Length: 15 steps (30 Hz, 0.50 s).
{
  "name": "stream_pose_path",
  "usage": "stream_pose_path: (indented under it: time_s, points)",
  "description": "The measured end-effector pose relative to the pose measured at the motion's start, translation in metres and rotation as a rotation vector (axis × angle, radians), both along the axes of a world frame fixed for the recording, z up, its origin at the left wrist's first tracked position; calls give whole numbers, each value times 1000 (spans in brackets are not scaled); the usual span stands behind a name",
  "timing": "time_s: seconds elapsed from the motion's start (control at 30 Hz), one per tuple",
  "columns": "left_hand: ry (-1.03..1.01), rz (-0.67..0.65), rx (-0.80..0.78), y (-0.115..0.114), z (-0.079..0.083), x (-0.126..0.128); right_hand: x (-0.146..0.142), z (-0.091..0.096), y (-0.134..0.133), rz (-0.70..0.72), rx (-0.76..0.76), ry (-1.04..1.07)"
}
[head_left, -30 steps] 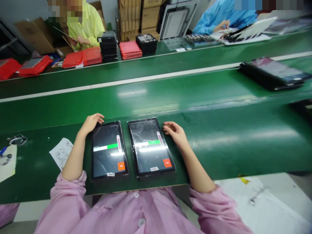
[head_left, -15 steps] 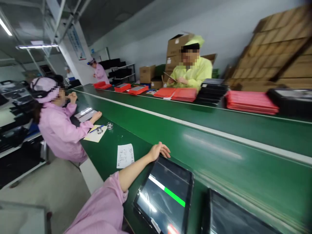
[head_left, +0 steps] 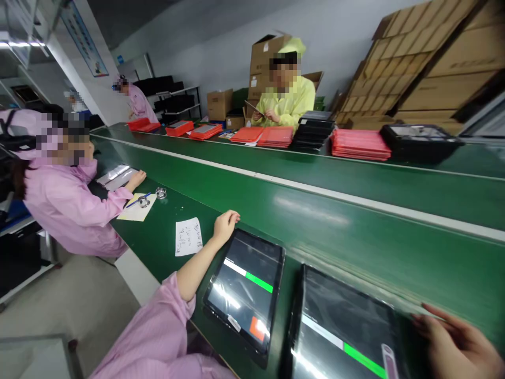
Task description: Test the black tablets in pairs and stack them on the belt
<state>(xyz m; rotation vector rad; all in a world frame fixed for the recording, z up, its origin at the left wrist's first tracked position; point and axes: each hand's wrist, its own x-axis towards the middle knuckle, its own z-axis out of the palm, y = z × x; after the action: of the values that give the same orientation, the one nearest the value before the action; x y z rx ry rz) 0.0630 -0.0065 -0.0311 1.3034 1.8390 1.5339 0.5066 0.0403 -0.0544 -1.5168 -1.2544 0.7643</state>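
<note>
Two tablets in clear film lie on the green bench. My left hand rests at the far left corner of the left tablet, its fingers loosely bent and nothing seen in them. That screen shows a white and green bar and a red-orange square. To its right is the second tablet, also lit with a white and green bar, its near part cut off by the frame. My right hand is beside its right edge, smeared by motion; whether the fingers grip anything is unclear.
A handwritten note lies left of my forearm. Further left, a co-worker in pink sits by a device and yellowish paper. Across the bench, a person in yellow is behind red stacks and black trays.
The view has shifted, so the bench and tablets appear further left. My right hand has come into view at the right. The second tablet now shows a lit bar. My left fingers look more bent.
</note>
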Motion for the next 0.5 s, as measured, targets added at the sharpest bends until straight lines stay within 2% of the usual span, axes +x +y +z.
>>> stream_pose_path:
  time_s: [0.07,0.17,0.3,0.4,0.5]
  points:
    - [83,48,-49,-19,3,-5,-5,9,-4,-72,-45,56]
    - [201,176,-126,-40,4,-10,-9,17,-7,-52,-68,65]
    - [510,478,-456,-46,1,-15,-6,15,-6,-9,-38,41]
    - [571,478,-633,-40,-3,-25,-2,8,-4,7,-10,74]
    - [570,468,-636,-33,-4,-46,-1,2,-2,-3,34,97]
